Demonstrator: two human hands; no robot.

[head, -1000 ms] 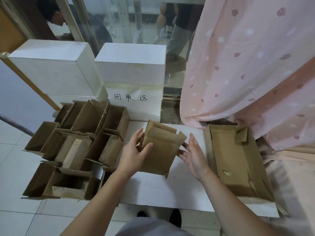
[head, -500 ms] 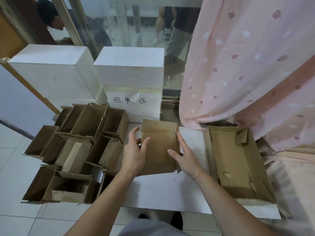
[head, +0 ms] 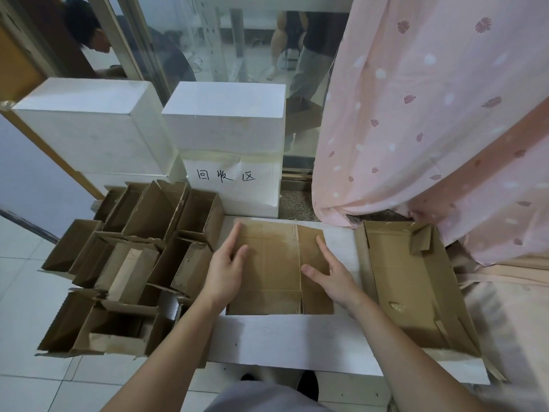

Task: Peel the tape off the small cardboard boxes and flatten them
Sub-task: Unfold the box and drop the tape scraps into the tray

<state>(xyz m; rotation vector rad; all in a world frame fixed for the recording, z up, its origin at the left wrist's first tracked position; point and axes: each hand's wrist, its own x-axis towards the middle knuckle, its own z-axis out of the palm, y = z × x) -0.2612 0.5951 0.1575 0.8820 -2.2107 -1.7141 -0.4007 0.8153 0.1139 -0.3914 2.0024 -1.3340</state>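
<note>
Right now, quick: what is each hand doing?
Left hand: open, fingers straight, pressing the flattened cardboard box onto the white board.
Right hand: open, pressing the same box.

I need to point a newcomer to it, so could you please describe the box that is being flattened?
Find the white board on the floor. In its middle, under both hands, lies the flattened box. Unlike the open boxes at its left and the cardboard tray at its right, it lies flat.
</note>
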